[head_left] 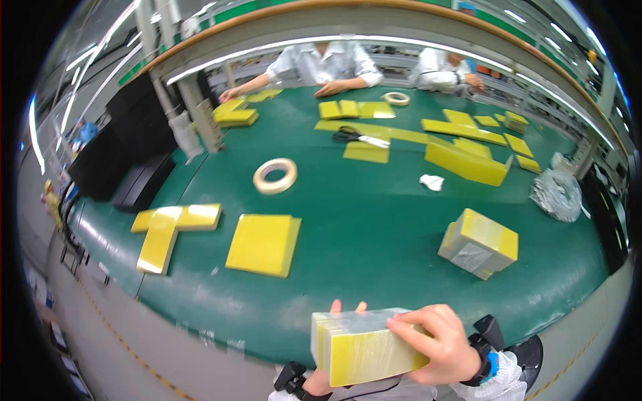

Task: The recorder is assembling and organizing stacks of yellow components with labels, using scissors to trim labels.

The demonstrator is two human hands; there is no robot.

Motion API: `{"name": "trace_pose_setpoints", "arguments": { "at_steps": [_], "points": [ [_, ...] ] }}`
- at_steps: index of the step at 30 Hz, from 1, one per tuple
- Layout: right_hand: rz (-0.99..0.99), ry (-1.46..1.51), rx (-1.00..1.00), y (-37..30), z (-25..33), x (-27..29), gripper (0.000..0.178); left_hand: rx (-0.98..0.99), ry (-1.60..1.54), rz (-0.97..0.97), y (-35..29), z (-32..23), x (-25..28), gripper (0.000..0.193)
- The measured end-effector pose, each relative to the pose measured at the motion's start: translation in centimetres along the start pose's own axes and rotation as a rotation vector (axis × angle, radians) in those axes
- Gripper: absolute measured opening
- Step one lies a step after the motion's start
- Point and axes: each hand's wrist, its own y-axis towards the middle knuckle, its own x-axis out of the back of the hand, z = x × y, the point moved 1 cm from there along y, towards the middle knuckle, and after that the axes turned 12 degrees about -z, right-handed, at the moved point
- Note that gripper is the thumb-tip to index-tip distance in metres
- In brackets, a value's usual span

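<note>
Near the table's front edge I hold a thick stack of yellow sheets [371,354], which looks bound with clear film. My right hand [441,344] grips its right end, with the thumb and fingers bent over the top and side. Most of my left hand [319,382] is hidden behind the stack. Its fingertips show past the far edge, closed round it. A second yellow stack [491,234], with a whitish wrap on one side, stands on the table to the right. A squarish pile of yellow sheets [261,244] lies to the left.
Narrow yellow strips [159,244] lie at the left near a roll of tape [275,176]. Scissors [361,137] rest among yellow pieces farther back. At the right sit a crumpled plastic bag [558,194] and a white scrap [432,182]. Two people in white [328,67] sit across the green table [361,234].
</note>
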Motion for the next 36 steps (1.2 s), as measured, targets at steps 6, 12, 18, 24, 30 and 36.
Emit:
{"name": "trace_pose_setpoints", "arguments": {
  "at_steps": [6,12,18,24,30,36],
  "points": [
    [-0.004,0.003,-0.023,0.0,0.1,-1.6,0.064,-0.217,0.513,-0.028,-1.2,0.0,0.4,0.074],
    [0.021,0.027,-0.055,0.0,-0.7,-2.8,0.064,-0.143,0.363,-0.041,-1.0,-0.6,1.0,0.081],
    [0.023,0.054,-0.061,0.0,-1.3,-2.9,0.065,-0.088,0.383,-0.049,-0.7,-0.8,0.8,0.078],
    [0.052,0.066,-0.044,-0.3,-1.8,-2.8,0.068,-0.058,0.310,-0.071,-0.6,-0.9,0.7,0.079],
    [0.071,0.063,0.030,-0.7,-2.3,-2.5,0.071,-0.054,0.287,-0.005,-1.1,-0.8,1.7,0.073],
    [0.239,0.372,0.069,-0.2,-6.0,-1.1,0.085,-0.044,0.397,-0.015,-1.5,-1.1,0.5,0.057]
  ]
}}
